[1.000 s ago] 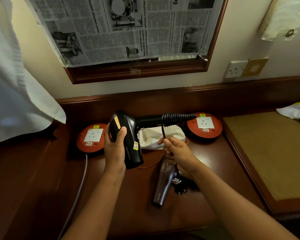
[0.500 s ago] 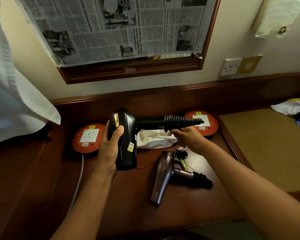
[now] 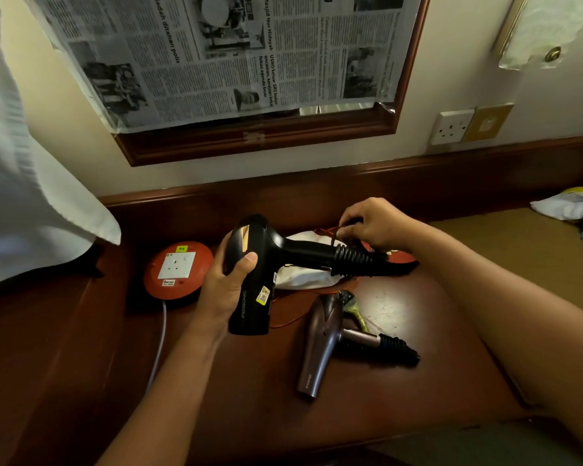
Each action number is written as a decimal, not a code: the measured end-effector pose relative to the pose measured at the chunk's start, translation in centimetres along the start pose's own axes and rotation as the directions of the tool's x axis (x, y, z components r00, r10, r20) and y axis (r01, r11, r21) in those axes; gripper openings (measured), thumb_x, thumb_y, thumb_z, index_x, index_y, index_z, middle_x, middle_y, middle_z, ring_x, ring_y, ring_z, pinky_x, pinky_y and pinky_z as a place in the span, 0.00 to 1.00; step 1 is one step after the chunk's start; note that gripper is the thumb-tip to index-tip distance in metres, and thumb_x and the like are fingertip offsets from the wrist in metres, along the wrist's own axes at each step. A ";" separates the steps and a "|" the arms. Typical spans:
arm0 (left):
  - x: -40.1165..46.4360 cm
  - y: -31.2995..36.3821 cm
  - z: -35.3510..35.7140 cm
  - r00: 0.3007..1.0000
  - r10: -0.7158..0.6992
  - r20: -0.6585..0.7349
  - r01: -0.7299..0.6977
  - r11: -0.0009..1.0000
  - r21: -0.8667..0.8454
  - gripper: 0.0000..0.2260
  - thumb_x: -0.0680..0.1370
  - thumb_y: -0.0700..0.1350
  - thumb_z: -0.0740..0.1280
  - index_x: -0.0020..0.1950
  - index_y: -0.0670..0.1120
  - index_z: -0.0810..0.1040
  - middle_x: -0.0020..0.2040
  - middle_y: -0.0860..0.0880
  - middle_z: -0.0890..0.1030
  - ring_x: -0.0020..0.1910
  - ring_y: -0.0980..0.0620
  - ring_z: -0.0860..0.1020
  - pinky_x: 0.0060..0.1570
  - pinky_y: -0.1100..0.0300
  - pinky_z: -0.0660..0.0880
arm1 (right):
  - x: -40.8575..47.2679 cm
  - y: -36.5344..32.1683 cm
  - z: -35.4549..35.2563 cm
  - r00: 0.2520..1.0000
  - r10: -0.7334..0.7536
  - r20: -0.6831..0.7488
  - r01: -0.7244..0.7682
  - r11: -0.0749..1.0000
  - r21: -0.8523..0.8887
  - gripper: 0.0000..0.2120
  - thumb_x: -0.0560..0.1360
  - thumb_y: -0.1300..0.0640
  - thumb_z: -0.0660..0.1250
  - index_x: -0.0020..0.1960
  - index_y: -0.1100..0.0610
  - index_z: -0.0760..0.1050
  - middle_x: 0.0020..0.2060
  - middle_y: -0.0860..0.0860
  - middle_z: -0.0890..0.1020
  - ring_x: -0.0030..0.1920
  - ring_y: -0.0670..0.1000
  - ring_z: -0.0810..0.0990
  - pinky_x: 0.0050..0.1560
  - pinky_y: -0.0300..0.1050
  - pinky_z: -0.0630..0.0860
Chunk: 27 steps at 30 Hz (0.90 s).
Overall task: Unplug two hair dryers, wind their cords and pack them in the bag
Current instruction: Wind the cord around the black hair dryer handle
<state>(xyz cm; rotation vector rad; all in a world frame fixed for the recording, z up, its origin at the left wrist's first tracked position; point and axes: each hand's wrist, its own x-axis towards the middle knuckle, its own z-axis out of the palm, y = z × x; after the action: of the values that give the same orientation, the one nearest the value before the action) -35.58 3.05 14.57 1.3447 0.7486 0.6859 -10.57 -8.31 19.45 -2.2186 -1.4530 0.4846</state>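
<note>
My left hand (image 3: 226, 287) grips the body of the black hair dryer (image 3: 263, 260) and holds it above the desk, handle pointing right. Its ribbed cord guard lies across the white cloth bag (image 3: 303, 279), which rests behind it. My right hand (image 3: 374, 223) is above the handle's end, fingers pinched at the bag's orange-corded rim. The brown hair dryer (image 3: 320, 341) lies flat on the desk in front, its handle pointing right, with a bundle of cord partly hidden behind it.
An orange socket reel (image 3: 175, 270) with a white cable (image 3: 159, 344) sits left; a second reel (image 3: 403, 258) is mostly hidden under my right hand. The wall behind holds a socket (image 3: 451, 126) and a newspaper-covered mirror (image 3: 233, 55). White cloth (image 3: 31, 196) hangs left.
My right hand let go of the black dryer's cord and moved up and back to the bag's rim. The black dryer's handle dropped lower, onto the bag.
</note>
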 end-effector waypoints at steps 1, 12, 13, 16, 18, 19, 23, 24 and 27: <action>0.1 -0.2 0.0 1.000 0.016 -0.005 -0.016 0.999 0.032 0.23 0.74 0.48 0.71 0.68 0.58 0.70 0.57 0.49 0.80 0.50 0.52 0.82 0.44 0.60 0.80 | 0.0 -0.4 -0.2 1.000 -0.022 0.005 0.022 0.999 -0.049 0.06 0.75 0.53 0.69 0.46 0.56 0.81 0.34 0.44 0.79 0.34 0.40 0.75 0.32 0.29 0.68; -0.2 -1.3 1.1 0.965 0.201 -0.171 -0.134 0.930 0.341 0.32 0.75 0.53 0.69 0.75 0.55 0.58 0.64 0.54 0.73 0.62 0.54 0.74 0.61 0.56 0.73 | -1.8 -4.2 1.0 0.999 -0.041 -0.031 0.026 0.923 -0.385 0.13 0.79 0.50 0.60 0.45 0.57 0.77 0.38 0.53 0.78 0.38 0.54 0.76 0.34 0.43 0.68; -0.2 -1.3 1.2 0.957 0.217 -0.193 -0.139 0.924 0.355 0.31 0.76 0.51 0.69 0.76 0.55 0.58 0.63 0.54 0.73 0.62 0.55 0.73 0.60 0.57 0.73 | -2.1 -4.4 1.5 0.999 -0.023 -0.029 0.011 0.933 -0.360 0.13 0.80 0.51 0.58 0.44 0.57 0.76 0.38 0.53 0.78 0.37 0.54 0.76 0.34 0.44 0.70; -0.1 -1.3 1.3 0.939 0.237 -0.249 -0.145 0.930 0.339 0.30 0.77 0.50 0.68 0.76 0.55 0.58 0.66 0.51 0.73 0.63 0.55 0.72 0.62 0.56 0.72 | -3.2 -4.9 3.1 0.998 0.048 -0.048 -0.056 0.982 -0.181 0.10 0.80 0.56 0.56 0.49 0.58 0.75 0.45 0.56 0.80 0.42 0.56 0.77 0.40 0.48 0.73; 0.2 -1.4 1.2 0.932 0.219 -0.287 -0.131 0.946 0.297 0.30 0.76 0.51 0.68 0.75 0.56 0.59 0.68 0.50 0.72 0.66 0.52 0.72 0.64 0.51 0.72 | -4.0 -5.1 4.4 0.991 0.117 -0.063 -0.117 0.993 0.005 0.12 0.78 0.61 0.57 0.59 0.62 0.73 0.48 0.57 0.80 0.47 0.57 0.78 0.46 0.51 0.76; 0.3 -1.5 1.2 0.930 0.207 -0.305 -0.122 0.954 0.275 0.30 0.76 0.51 0.69 0.75 0.56 0.59 0.68 0.50 0.72 0.66 0.52 0.72 0.64 0.50 0.72 | -4.4 -5.1 5.1 0.986 0.149 -0.070 -0.140 0.984 0.114 0.14 0.77 0.62 0.58 0.62 0.63 0.71 0.48 0.57 0.80 0.47 0.57 0.78 0.48 0.53 0.77; 0.0 -1.7 1.8 0.918 0.187 -0.349 -0.132 0.976 0.175 0.29 0.76 0.51 0.70 0.74 0.56 0.61 0.68 0.50 0.73 0.65 0.52 0.73 0.62 0.53 0.73 | -5.7 -5.6 6.7 0.964 0.258 -0.066 -0.171 0.790 0.589 0.18 0.74 0.67 0.60 0.63 0.59 0.70 0.43 0.56 0.82 0.42 0.53 0.83 0.48 0.50 0.80; -0.1 -1.7 2.0 0.914 0.177 -0.365 -0.135 0.981 0.139 0.29 0.76 0.50 0.70 0.74 0.55 0.62 0.67 0.50 0.74 0.64 0.53 0.74 0.60 0.55 0.74 | -5.9 -5.7 7.0 0.961 0.272 -0.044 -0.176 0.728 0.663 0.16 0.74 0.69 0.60 0.60 0.60 0.71 0.41 0.56 0.82 0.38 0.51 0.84 0.42 0.45 0.80; -0.3 -1.6 2.5 0.909 0.105 -0.404 -0.116 0.993 -0.003 0.27 0.76 0.47 0.69 0.73 0.53 0.64 0.64 0.51 0.75 0.61 0.53 0.76 0.53 0.60 0.76 | -6.5 -5.5 8.3 0.965 0.260 0.035 -0.177 0.547 0.818 0.05 0.78 0.66 0.60 0.51 0.62 0.73 0.34 0.56 0.81 0.28 0.50 0.80 0.30 0.43 0.75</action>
<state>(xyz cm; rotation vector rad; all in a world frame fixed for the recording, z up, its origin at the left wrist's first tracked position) -33.73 1.17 13.15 1.2402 0.9916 1.0823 -21.58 -10.99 15.81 -1.5921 -0.6377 0.9096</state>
